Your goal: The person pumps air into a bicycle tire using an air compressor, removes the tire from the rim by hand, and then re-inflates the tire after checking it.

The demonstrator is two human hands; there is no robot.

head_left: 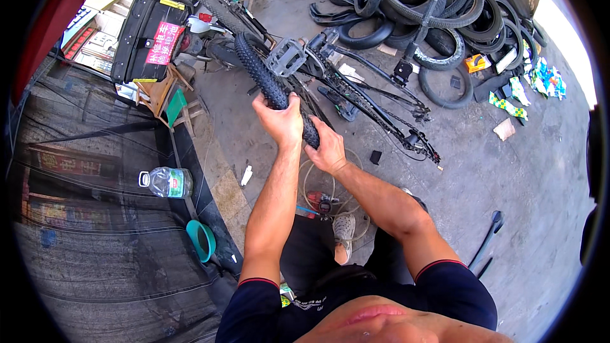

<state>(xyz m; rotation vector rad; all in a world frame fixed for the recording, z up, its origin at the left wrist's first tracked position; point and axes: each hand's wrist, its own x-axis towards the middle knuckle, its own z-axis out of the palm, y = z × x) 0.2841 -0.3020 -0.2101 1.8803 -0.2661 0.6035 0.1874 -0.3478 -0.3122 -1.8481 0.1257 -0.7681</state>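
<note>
Both my hands are wrapped round a knobby black bicycle tyre (257, 71) in front of me. My left hand (279, 119) grips it higher up, fingers on its far side. My right hand (328, 150) holds it lower and nearer to me. The tyre stands nearly edge-on, so whether it sits on a rim is hard to see. Just beyond it is a black bicycle frame (372, 98), with a grey pedal (287, 57) close to the tyre. Its rear end has no wheel in it.
Old tyres (438, 0) lie heaped at the far right. A hose with a red gauge (319, 201) coils by my shoe. A water bottle (168, 182) and teal bowl (201, 240) are at left. A two-wheeler with a black box (136, 38) stands far left; a black bar (486, 241) lies right.
</note>
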